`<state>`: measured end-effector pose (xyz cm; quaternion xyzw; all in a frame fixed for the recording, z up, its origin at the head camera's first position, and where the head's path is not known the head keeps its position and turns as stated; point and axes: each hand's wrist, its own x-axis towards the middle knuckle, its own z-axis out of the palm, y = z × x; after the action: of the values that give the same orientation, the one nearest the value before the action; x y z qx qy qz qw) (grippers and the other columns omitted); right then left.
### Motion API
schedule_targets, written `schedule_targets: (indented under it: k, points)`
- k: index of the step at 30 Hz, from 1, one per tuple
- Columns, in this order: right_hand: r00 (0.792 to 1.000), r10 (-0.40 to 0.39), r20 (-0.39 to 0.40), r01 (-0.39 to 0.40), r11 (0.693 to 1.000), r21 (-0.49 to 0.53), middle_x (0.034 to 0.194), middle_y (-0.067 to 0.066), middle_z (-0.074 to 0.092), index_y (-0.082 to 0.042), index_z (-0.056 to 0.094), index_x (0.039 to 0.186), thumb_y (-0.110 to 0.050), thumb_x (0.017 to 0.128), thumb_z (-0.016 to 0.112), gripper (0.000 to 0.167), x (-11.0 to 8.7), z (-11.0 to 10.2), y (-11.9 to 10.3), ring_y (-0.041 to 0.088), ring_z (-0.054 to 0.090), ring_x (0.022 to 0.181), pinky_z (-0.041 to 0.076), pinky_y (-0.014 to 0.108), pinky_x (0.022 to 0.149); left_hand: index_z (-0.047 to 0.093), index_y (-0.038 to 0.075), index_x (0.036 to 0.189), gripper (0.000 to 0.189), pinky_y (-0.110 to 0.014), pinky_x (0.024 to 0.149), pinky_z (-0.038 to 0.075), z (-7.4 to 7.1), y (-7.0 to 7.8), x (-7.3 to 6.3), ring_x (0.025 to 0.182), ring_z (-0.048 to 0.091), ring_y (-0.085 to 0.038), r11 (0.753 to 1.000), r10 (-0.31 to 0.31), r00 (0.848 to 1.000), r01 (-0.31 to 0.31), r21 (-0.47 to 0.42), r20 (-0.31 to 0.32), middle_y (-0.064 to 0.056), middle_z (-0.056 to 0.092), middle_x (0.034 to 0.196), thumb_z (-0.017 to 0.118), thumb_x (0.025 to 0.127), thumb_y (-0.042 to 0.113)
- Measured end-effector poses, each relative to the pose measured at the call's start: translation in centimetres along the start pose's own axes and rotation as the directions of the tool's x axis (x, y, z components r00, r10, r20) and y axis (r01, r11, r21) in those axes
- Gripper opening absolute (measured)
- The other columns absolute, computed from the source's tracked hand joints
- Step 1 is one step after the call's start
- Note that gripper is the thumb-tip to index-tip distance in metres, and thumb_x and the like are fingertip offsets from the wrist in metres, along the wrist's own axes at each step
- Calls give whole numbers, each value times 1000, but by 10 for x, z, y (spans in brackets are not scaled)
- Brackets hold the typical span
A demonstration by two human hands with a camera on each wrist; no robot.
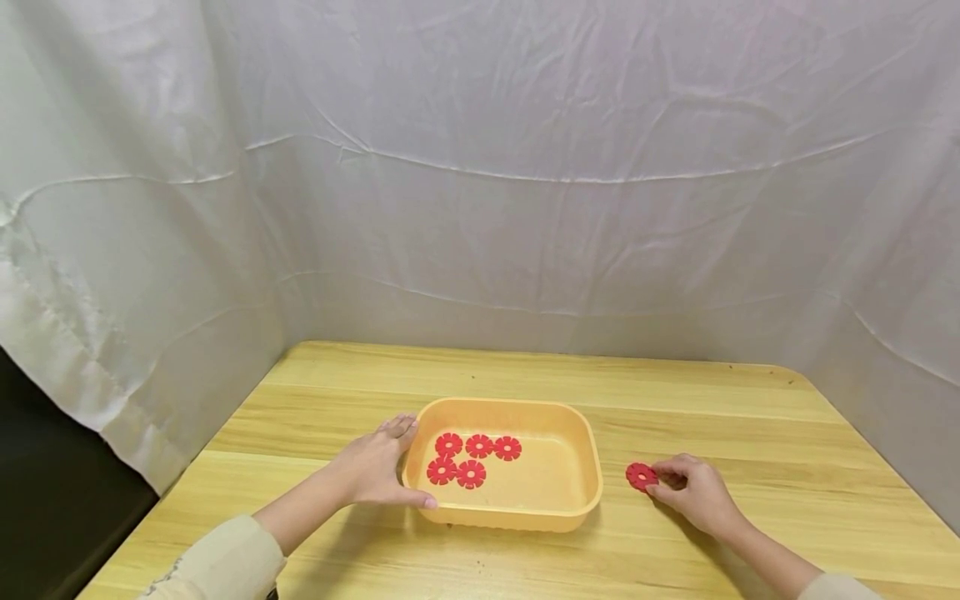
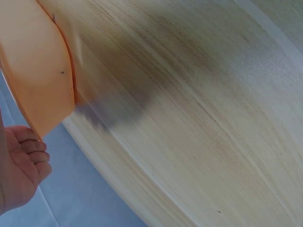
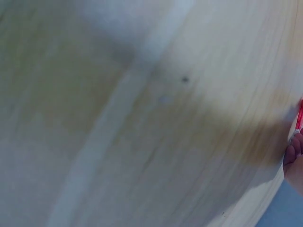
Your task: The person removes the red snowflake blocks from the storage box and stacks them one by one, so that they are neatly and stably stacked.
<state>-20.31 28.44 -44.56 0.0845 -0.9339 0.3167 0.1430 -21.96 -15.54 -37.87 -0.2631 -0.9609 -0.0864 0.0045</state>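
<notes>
A shallow orange-yellow plastic basin [image 1: 540,500] stands on the table, with several red notched interlocking discs [image 1: 471,474] lying flat at its left end. My left hand [image 1: 378,467] holds the basin's left end, thumb along the front rim and fingers at the back left corner. In the left wrist view its curled fingers [image 2: 35,151] meet the basin's rim. To the right of the basin, my right hand [image 1: 697,492] pinches another red notched disc [image 1: 641,477] between thumb and fingers, close over the table. Only a sliver of that disc [image 3: 299,116] shows in the right wrist view.
The light wooden table [image 1: 465,375] has rounded far corners. White cloth [image 1: 525,208] hangs behind it and along both sides. A dark surface [image 1: 52,467] shows beyond the table's left edge.
</notes>
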Motion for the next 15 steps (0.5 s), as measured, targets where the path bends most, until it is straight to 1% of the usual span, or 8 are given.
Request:
schedule_targets:
  k: [3,6,11,13,15]
  points:
    - [1000,-14,-11,14,1000,-8,80,3,65,0,72,85,-7,67,79,21,0,1,1,-5,48,67,45,16,56,38,-7,137,114,-53,105,36,0,0,0,135,32,-40,1000,0,1000,0,1,-1,-25,35,144,61,62,76]
    - [1000,-12,-8,12,1000,-9,81,4,66,0,72,86,-7,67,79,22,-1,0,0,-4,48,68,45,16,56,38,-7,137,114,-54,105,36,1,-1,0,135,33,-40,1000,0,1000,0,-5,-2,-25,35,144,62,62,76]
    - [999,46,10,-46,999,22,84,5,67,2,71,91,-10,69,79,25,-1,-3,-3,-4,50,69,47,17,58,38,-7,137,114,-55,104,38,1,-1,0,135,33,-40,1000,-2,1000,2,-7,-4,-25,35,144,62,62,76]
    - [997,72,6,-73,996,43,84,6,66,2,71,93,-10,71,78,26,-1,-5,-5,-4,50,68,47,17,58,38,-7,137,114,-55,103,38,1,-1,0,135,33,-40,1000,-3,1000,3,-6,-3,-25,36,144,62,62,76]
    - [997,82,-9,-81,995,60,82,5,64,3,70,94,-9,73,77,25,0,-7,-7,-5,49,67,47,17,58,38,-7,137,114,-54,103,38,1,-1,0,135,33,-40,1000,-3,1000,3,-5,-3,-25,36,144,62,62,76]
